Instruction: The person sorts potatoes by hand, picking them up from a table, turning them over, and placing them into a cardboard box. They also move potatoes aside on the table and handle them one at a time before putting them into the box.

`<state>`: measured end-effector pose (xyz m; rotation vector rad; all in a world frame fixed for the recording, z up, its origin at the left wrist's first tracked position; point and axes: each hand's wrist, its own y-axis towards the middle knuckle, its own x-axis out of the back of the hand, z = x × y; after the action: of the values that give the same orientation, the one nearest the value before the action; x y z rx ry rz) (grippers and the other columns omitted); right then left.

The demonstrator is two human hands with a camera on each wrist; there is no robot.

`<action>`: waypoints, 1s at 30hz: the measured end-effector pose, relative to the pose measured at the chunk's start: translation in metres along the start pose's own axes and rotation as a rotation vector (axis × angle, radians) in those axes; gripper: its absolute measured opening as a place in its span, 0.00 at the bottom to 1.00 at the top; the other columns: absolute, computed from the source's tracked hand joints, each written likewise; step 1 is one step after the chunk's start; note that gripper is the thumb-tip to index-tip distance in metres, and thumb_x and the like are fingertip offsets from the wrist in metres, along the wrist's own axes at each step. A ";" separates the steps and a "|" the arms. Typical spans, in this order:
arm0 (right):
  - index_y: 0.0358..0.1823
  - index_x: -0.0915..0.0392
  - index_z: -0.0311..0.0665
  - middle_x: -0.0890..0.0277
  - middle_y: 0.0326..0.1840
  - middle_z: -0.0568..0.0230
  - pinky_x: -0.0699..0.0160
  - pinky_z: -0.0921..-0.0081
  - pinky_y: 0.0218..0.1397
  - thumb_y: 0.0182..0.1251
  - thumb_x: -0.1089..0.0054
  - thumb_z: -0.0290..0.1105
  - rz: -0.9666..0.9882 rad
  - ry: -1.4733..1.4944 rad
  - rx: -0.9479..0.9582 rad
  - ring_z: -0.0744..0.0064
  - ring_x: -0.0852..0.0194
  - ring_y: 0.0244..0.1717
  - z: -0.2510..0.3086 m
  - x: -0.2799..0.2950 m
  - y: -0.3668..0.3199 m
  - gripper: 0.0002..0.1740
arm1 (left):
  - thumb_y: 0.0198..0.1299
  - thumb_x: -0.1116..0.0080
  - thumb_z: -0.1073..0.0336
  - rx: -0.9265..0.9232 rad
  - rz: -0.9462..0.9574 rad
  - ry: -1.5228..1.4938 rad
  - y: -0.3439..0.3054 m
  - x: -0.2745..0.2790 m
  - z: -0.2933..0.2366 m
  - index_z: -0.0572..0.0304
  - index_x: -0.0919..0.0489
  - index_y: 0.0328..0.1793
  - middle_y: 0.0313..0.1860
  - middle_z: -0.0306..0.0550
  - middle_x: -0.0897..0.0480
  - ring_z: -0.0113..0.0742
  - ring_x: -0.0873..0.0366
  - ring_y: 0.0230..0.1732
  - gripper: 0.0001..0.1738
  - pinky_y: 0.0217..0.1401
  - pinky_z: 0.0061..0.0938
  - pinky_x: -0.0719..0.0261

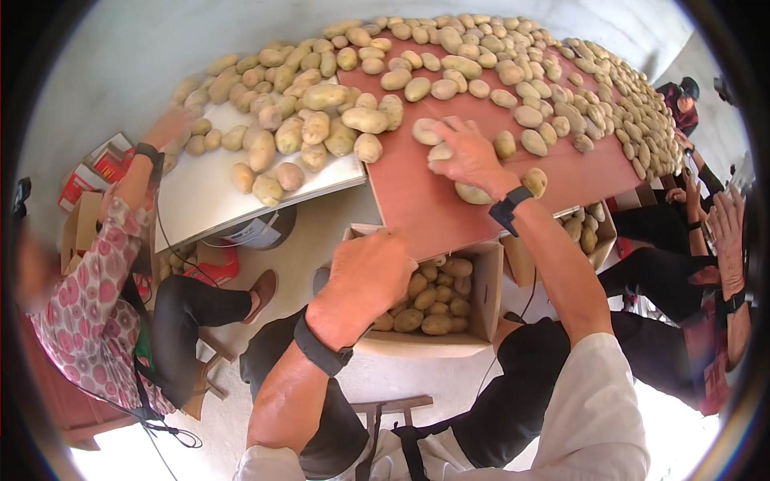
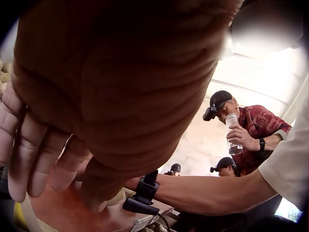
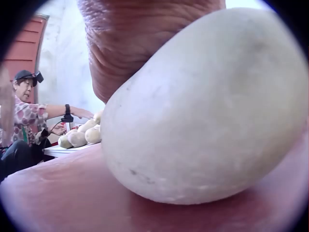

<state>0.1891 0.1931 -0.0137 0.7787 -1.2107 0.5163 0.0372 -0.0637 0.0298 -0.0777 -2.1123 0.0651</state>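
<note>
In the head view my right hand is over the red board, its thumb and fingers around a pale potato. Another potato lies at the fingertips, and one more sits under the wrist. A large potato fills much of the right wrist view, resting on the board beside the hand. My left hand hovers at the board's near edge, over the cardboard box of potatoes. Its fingers hang extended in the left wrist view, holding nothing visible.
A large heap of potatoes covers the back. Left stands a white board with potatoes, where a person in a patterned shirt reaches in. A bucket is below. Another potato box and other people are right.
</note>
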 end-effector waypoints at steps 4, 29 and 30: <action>0.72 0.27 0.55 0.29 0.67 0.64 0.21 0.54 0.65 0.52 0.25 0.38 0.078 0.063 0.135 0.46 0.30 0.63 0.017 0.003 -0.010 0.41 | 0.67 0.36 0.56 0.015 0.013 0.038 0.003 0.000 -0.001 0.64 0.20 0.49 0.45 0.59 0.13 0.60 0.15 0.51 0.17 0.51 0.51 0.18; 0.65 0.21 0.47 0.27 0.70 0.48 0.29 0.48 0.72 0.74 0.43 0.42 -0.272 -0.158 -0.573 0.44 0.30 0.70 -0.066 0.034 -0.086 0.21 | 0.66 0.36 0.53 0.013 -0.003 0.005 0.001 0.000 0.014 0.59 0.15 0.54 0.43 0.60 0.12 0.63 0.15 0.48 0.19 0.51 0.52 0.19; 0.65 0.21 0.47 0.27 0.70 0.48 0.29 0.48 0.72 0.74 0.43 0.42 -0.269 -0.162 -0.576 0.44 0.30 0.70 -0.075 0.028 -0.094 0.21 | 0.66 0.36 0.53 0.011 0.001 0.001 0.000 0.002 0.014 0.59 0.15 0.54 0.43 0.60 0.12 0.63 0.15 0.48 0.19 0.51 0.52 0.19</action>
<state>0.3124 0.1885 -0.0218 0.4786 -1.2926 -0.1239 0.0244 -0.0635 0.0246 -0.0719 -2.1111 0.0767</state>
